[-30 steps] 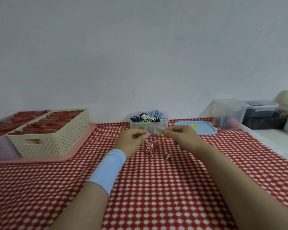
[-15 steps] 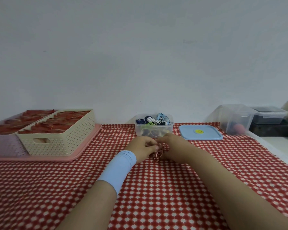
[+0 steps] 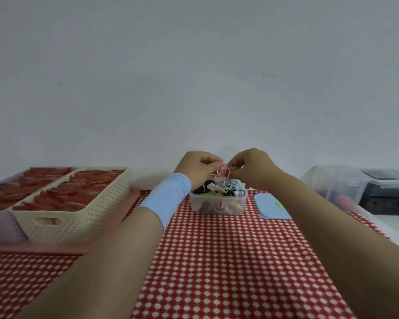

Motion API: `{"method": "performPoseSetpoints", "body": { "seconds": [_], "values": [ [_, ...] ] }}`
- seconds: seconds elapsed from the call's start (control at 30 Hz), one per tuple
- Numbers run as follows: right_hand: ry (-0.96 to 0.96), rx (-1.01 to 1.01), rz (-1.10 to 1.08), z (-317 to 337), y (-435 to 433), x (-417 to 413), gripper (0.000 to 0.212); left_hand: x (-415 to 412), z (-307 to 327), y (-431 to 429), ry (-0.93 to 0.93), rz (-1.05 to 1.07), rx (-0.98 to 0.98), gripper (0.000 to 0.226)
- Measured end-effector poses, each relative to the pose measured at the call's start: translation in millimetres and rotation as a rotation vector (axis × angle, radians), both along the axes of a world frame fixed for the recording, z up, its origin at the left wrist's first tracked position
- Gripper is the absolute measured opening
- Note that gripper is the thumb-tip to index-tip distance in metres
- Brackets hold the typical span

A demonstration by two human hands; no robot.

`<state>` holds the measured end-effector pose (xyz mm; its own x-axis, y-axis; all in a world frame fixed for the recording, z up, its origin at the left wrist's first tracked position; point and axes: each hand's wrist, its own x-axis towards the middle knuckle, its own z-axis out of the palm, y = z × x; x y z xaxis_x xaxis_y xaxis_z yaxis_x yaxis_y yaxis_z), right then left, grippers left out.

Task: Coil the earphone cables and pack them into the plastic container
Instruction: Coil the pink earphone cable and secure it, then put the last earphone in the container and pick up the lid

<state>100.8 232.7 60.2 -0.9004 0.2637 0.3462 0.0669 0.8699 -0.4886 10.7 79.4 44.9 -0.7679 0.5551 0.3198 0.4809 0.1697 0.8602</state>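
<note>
A bundled pink earphone cable [image 3: 224,171] hangs between my two hands, just above the clear plastic container [image 3: 217,206]. My left hand [image 3: 199,168], with a light blue wristband, pinches the bundle's left side. My right hand [image 3: 251,168] pinches its right side. The container stands at the middle back of the table and holds several coiled earphones in dark blue, white, light blue and green. Its light blue lid [image 3: 272,207] lies flat just to its right.
A cream perforated basket [image 3: 74,203] of red items sits on a pink tray [image 3: 55,248] at the left. Clear and dark plastic boxes [image 3: 346,187] stand at the right, by a white surface. A red checked cloth [image 3: 228,261] covers the table.
Both hands gathered the pink cable from the tablecloth into a bundle and lifted it forward, from in front of the container to just above it.
</note>
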Motion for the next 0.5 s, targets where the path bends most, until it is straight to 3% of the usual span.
{"method": "performPoseSetpoints", "body": {
  "seconds": [0.1,0.2,0.27,0.4,0.5],
  "values": [
    [0.011,-0.057,-0.024,13,14,-25,0.017,-19,18,13,-0.027,-0.009,0.034,0.007],
    [0.024,0.017,-0.064,11,27,-45,0.029,-35,24,24,-0.006,0.003,-0.017,0.008],
    [-0.012,0.032,-0.093,2,33,-52,0.031,-44,17,29,0.051,0.018,-0.122,0.01],
    [-0.285,0.175,-0.112,-25,33,-49,0.026,-53,-8,27,0.198,0.001,-0.476,0.012],
    [-0.382,0.185,-0.064,-38,38,-45,0.019,-54,-21,21,0.214,-0.029,-0.572,0.014]
  ]
}}
